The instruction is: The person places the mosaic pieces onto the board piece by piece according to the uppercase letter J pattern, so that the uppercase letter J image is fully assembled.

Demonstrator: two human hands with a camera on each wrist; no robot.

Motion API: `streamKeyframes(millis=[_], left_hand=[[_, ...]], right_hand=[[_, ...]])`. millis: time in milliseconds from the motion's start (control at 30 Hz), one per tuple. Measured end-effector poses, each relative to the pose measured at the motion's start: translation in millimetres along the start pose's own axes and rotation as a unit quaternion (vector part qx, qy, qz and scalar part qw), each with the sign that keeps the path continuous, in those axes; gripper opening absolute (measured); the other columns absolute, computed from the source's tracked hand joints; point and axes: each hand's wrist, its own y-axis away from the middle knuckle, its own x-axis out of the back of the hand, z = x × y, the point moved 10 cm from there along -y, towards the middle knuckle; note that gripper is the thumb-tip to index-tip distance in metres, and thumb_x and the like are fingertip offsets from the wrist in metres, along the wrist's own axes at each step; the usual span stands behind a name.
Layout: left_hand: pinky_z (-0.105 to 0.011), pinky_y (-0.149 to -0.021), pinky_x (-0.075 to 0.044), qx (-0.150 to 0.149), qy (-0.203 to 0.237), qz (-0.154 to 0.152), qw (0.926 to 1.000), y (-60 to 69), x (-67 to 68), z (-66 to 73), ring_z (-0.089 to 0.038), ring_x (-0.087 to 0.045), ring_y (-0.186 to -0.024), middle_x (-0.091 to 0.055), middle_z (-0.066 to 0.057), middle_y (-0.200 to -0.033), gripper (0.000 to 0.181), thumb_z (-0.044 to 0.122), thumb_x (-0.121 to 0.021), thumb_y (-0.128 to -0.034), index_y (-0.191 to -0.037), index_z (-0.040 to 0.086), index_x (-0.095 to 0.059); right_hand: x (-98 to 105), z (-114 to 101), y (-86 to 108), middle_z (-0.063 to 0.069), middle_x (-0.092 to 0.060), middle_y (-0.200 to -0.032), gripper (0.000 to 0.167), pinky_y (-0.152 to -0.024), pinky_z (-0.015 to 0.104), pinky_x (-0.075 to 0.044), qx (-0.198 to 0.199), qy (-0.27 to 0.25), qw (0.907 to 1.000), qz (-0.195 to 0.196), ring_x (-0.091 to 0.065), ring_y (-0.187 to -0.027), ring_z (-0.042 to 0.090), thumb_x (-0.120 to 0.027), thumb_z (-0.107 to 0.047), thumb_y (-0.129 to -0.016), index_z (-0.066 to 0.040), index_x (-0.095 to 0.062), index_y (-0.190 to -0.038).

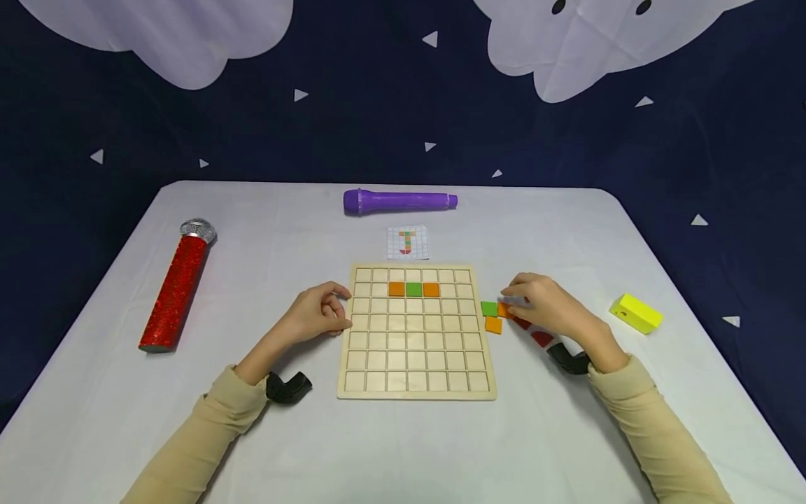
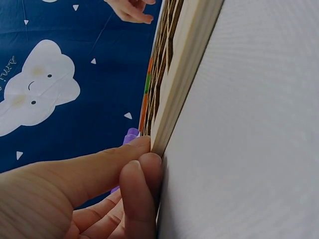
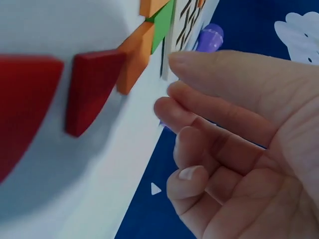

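Observation:
A wooden grid board lies flat, with two orange tiles and a green tile between them in its second row from the top. My left hand grips its left edge with the fingertips, seen close up in the left wrist view. Over loose tiles right of the board hovers my right hand; its thumb and fingers are parted, with nothing between them. Below it lie a loose green tile, orange tiles and red curved-edge tiles. The hand partly covers them from above.
Behind the board lies a pattern card, with a purple microphone beyond. A red glitter microphone lies at left. At right sits a yellow block. Black wrist mounts extend near both wrists.

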Motion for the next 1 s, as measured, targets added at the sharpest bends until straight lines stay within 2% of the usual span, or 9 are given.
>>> streamKeyframes(millis=[133,400,633,1000], left_hand=[[-0.026,-0.053,-0.053,0.000,0.002,-0.006,1.0000,1.4,-2.0,-0.8,-0.010,-0.059,-0.054,-0.064,-0.012,-0.076,0.045,0.003,-0.072,-0.0779,-0.117,-0.007,-0.051],[-0.026,-0.052,-0.053,0.010,0.010,0.000,0.9999,2.0,-3.0,-4.1,-0.009,-0.058,-0.053,-0.063,-0.009,-0.075,0.045,0.002,-0.072,-0.0773,-0.116,-0.005,-0.052],[-0.026,-0.053,-0.053,0.009,0.010,0.002,0.9999,2.5,-3.3,-4.0,-0.008,-0.058,-0.053,-0.063,-0.009,-0.075,0.044,0.002,-0.072,-0.0774,-0.116,-0.005,-0.052],[-0.026,-0.053,-0.052,0.010,0.002,0.002,0.9999,1.3,0.5,-0.1,-0.010,-0.059,-0.053,-0.063,-0.008,-0.074,0.044,0.003,-0.071,-0.0777,-0.117,-0.004,-0.052]], right_hand=[[-4.4,4.9,4.5,0.011,-0.066,-0.094,0.024,-0.069,0.033,-0.052,-0.013,-0.006,0.9998,-0.015,-0.060,-0.081,0.020,-0.068,-0.003,-0.080,0.003,-0.070,-0.103],[-15.5,9.6,5.9,0.006,-0.066,-0.091,0.025,-0.069,0.030,-0.050,-0.021,-0.014,0.9995,-0.019,-0.057,-0.079,0.015,-0.072,-0.007,-0.078,-0.001,-0.071,-0.102],[-18.9,8.6,3.7,0.005,-0.065,-0.088,0.024,-0.064,0.024,-0.045,-0.019,0.005,0.9995,-0.026,-0.052,-0.072,0.012,-0.072,-0.006,-0.076,-0.001,-0.071,-0.099],[-5.4,0.6,-6.2,0.009,-0.067,-0.091,0.024,-0.071,0.034,-0.052,-0.012,0.023,0.9996,-0.010,-0.060,-0.079,0.017,-0.071,-0.008,-0.077,0.000,-0.071,-0.100]])
